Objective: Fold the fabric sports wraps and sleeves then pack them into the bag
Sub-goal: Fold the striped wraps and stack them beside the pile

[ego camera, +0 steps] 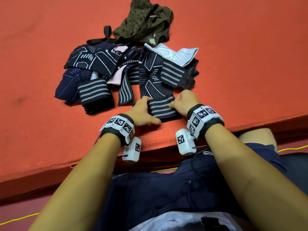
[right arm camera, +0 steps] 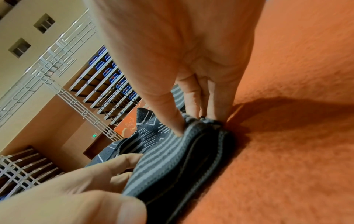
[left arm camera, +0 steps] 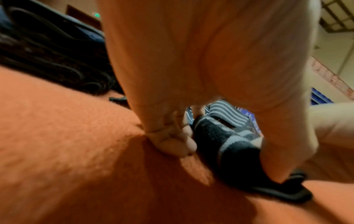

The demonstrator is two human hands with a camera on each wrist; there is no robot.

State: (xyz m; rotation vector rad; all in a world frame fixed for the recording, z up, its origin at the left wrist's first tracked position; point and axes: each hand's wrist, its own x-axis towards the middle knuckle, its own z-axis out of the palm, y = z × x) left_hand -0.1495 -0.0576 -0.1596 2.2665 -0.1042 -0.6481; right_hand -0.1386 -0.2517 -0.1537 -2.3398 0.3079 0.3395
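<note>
One striped wrap [ego camera: 162,108] lies on the orange surface [ego camera: 233,64] near its front edge, pinched at its two ends by two hands, left hand [ego camera: 141,112] and right hand [ego camera: 185,101], with one green bag [ego camera: 143,24] behind the messy pile [ego camera: 116,72].
</note>
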